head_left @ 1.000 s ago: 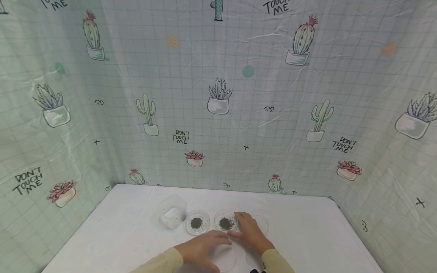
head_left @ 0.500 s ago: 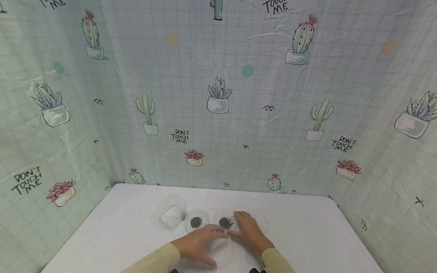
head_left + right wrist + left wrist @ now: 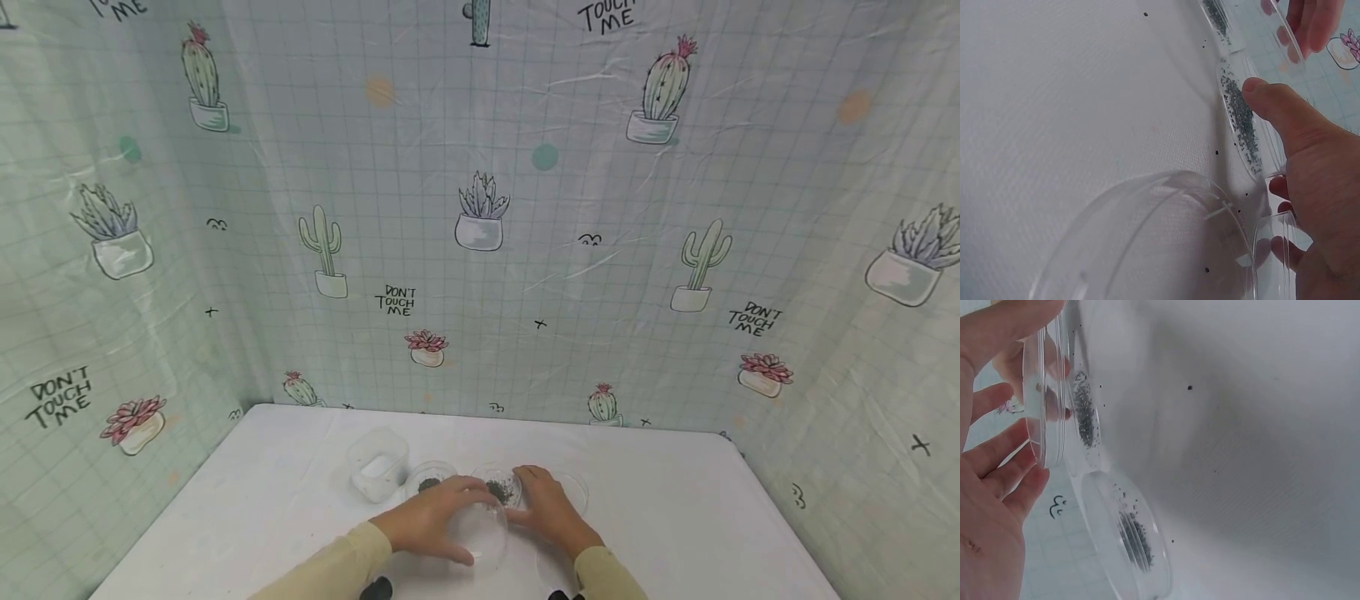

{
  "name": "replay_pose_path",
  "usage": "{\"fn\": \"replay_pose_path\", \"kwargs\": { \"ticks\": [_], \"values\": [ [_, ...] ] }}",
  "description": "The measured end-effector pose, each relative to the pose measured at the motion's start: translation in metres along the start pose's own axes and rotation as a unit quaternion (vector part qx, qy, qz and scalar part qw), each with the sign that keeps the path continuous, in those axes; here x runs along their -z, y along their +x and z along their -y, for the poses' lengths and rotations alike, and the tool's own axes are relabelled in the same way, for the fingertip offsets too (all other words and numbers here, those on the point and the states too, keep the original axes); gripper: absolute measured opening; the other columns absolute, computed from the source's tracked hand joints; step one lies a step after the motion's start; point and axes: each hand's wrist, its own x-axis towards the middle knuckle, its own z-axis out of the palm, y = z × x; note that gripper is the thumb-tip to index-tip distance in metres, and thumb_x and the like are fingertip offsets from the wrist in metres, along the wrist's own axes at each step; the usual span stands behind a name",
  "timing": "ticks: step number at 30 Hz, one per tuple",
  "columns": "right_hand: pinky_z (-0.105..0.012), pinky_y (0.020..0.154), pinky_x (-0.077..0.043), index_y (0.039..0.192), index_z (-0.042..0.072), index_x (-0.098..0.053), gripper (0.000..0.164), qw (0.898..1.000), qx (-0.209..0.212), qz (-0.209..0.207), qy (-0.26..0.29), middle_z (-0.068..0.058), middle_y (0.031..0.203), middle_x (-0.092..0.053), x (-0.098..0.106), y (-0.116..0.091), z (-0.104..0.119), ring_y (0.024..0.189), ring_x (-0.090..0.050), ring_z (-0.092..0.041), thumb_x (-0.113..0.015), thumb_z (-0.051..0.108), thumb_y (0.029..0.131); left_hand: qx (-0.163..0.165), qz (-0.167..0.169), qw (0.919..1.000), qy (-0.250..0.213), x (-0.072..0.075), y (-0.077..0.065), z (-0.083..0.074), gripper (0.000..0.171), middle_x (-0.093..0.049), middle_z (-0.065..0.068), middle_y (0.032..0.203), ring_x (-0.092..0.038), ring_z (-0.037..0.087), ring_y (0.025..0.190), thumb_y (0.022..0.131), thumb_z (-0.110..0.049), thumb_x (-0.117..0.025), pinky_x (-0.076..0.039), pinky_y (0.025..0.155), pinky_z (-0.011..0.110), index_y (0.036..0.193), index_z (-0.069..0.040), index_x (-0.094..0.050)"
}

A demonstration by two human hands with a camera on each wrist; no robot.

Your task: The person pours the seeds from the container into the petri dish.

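My left hand (image 3: 427, 518) holds a clear round petri dish lid (image 3: 482, 540) by its rim, thumb on one side and fingers on the other. In the left wrist view the lid (image 3: 1054, 440) stands on edge, close by a dish of dark granules. My right hand (image 3: 553, 510) grips that petri dish (image 3: 501, 490), its thumb at the near rim and its fingers round the right side. Dark granules (image 3: 1241, 122) lie spread over the bottom of the dish. A second petri dish (image 3: 1129, 534) with granules is beside it, partly hidden by my left hand in the head view.
A clear squarish container (image 3: 378, 462) stands left of the dishes. One clear round dish part (image 3: 577, 490) lies beyond my right hand; another (image 3: 552, 568) lies nearer, by the right sleeve. Several stray granules dot the white table (image 3: 660, 508). Cactus-print sheeting (image 3: 480, 292) surrounds the table.
My left hand has moved up and away from me with the lid, which now overlaps the near edge of the right-hand granule dish. My right hand has stayed in place.
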Motion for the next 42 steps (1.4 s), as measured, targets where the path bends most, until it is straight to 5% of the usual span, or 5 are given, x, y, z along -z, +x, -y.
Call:
{"fn": "replay_pose_path", "kwargs": {
  "ticks": [17, 42],
  "values": [
    [-0.048, 0.104, -0.038, 0.129, 0.012, -0.049, 0.08, 0.999, 0.04, -0.018, -0.002, -0.007, 0.131, -0.051, 0.004, -0.004, -0.007, 0.125, -0.043, -0.029, -0.07, 0.056, 0.067, 0.06, -0.031, 0.9968, 0.043, -0.001, 0.012, 0.004, 0.08, -0.043, 0.002, 0.136, -0.045, 0.021, 0.124, 0.064, -0.05, -0.075, -0.044, 0.1, 0.04, 0.134, -0.029, -0.04],
    [-0.048, 0.105, -0.036, 0.125, 0.013, -0.052, 0.067, 0.997, 0.026, -0.064, 0.017, -0.007, 0.128, -0.051, 0.018, -0.015, -0.018, 0.125, -0.043, -0.029, -0.07, 0.049, 0.071, 0.126, -0.024, 0.9906, 0.047, -0.008, 0.035, 0.0, 0.078, -0.04, 0.003, 0.14, -0.041, 0.024, 0.128, 0.068, -0.047, -0.074, -0.041, 0.102, 0.044, 0.134, -0.022, -0.042]
  ]
}}
